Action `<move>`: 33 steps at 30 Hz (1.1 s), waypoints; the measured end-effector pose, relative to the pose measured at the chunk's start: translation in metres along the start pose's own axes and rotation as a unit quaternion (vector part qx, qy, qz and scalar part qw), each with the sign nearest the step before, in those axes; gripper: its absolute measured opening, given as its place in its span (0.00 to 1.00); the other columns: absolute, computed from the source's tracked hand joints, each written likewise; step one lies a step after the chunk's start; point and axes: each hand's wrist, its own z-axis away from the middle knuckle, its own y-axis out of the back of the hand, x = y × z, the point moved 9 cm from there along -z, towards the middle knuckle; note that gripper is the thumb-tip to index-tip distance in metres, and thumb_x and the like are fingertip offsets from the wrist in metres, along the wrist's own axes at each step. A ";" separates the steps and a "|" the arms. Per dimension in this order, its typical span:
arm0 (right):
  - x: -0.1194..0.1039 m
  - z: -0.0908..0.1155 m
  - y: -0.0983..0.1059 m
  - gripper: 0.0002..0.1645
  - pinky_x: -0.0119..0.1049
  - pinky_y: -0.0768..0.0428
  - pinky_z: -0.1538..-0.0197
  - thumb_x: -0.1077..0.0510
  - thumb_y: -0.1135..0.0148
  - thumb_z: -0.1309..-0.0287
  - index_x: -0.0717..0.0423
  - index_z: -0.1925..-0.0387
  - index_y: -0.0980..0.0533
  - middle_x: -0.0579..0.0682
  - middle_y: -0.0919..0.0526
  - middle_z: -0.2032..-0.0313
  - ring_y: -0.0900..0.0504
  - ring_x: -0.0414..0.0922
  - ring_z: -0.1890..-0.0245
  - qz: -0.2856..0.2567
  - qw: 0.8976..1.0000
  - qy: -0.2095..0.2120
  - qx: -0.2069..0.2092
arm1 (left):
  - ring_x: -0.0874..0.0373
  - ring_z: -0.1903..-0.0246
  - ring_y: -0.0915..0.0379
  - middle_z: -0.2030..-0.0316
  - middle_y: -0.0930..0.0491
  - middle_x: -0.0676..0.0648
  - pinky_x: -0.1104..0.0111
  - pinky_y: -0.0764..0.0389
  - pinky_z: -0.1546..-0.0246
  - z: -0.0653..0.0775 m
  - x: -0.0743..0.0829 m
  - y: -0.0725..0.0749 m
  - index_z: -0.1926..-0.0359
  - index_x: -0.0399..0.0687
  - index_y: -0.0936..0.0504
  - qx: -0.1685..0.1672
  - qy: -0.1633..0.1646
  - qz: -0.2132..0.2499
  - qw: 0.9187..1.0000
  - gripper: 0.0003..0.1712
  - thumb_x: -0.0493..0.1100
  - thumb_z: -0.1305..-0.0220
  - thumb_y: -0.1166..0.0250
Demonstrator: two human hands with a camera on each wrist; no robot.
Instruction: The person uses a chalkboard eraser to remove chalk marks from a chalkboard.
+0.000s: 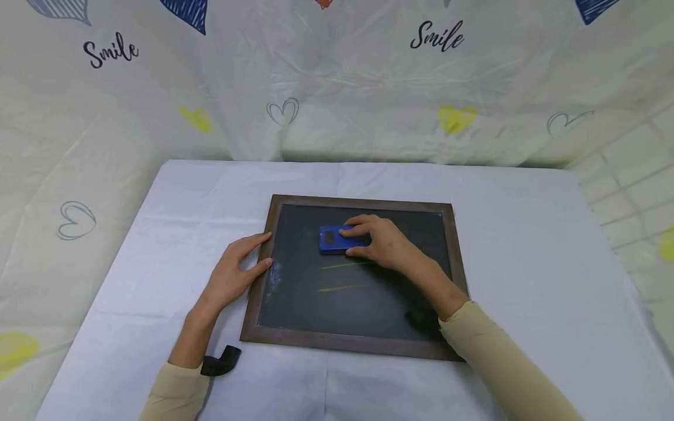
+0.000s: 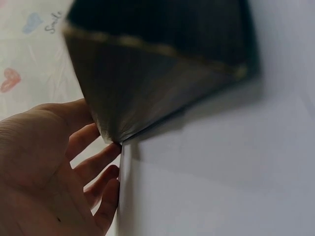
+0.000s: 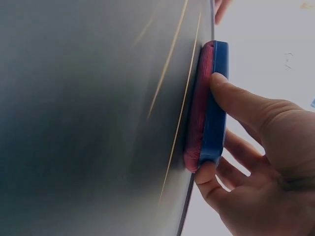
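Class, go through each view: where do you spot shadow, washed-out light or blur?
Head: a dark shadow on the chalkboard beside the right forearm; left wrist: the near brown frame dim and blurred, the left hand clearer; right wrist: washed-out brightness behind the eraser, whose edges look fairly crisp.

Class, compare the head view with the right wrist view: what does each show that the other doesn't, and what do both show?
Only the head view: the tan sleeves and the black object by the left cuff.

Only the right wrist view: the eraser's red pad and a third, faint line.

Both: the right hand holding the blue eraser, the board and two yellow lines.
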 end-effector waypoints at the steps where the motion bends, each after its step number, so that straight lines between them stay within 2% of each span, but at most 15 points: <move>1: -0.002 -0.002 -0.002 0.30 0.54 0.22 0.30 0.52 0.24 0.39 0.49 0.35 0.20 0.53 0.23 0.30 0.27 0.58 0.27 0.000 1.000 0.001 -0.003 | 0.39 0.22 0.43 0.24 0.32 0.41 0.38 0.42 0.23 0.000 0.000 0.000 0.24 0.53 0.30 -0.001 0.000 0.000 1.000 0.34 0.48 0.27 0.33; 17: -0.028 -0.018 -0.019 0.32 0.53 0.24 0.28 0.52 0.27 0.36 0.47 0.32 0.23 0.53 0.26 0.27 0.28 0.57 0.26 0.030 0.998 -0.001 -0.050 | 0.38 0.22 0.43 0.24 0.32 0.40 0.37 0.42 0.23 -0.001 -0.002 -0.001 0.23 0.52 0.30 -0.004 0.000 -0.006 1.000 0.34 0.48 0.27 0.33; 23: -0.030 -0.018 -0.020 0.32 0.55 0.25 0.27 0.53 0.28 0.34 0.46 0.30 0.25 0.53 0.28 0.26 0.30 0.58 0.25 0.050 0.997 0.005 -0.061 | 0.39 0.22 0.44 0.23 0.33 0.41 0.38 0.42 0.22 -0.001 -0.006 -0.001 0.23 0.54 0.31 -0.007 0.007 -0.013 1.000 0.35 0.49 0.27 0.32; 33: -0.015 -0.007 -0.011 0.32 0.58 0.25 0.28 0.50 0.29 0.34 0.39 0.30 0.25 0.47 0.28 0.25 0.32 0.56 0.23 0.076 0.995 -0.023 -0.053 | 0.39 0.21 0.45 0.22 0.34 0.42 0.38 0.41 0.23 -0.002 -0.009 0.000 0.22 0.57 0.32 -0.008 0.016 -0.021 1.000 0.35 0.49 0.27 0.33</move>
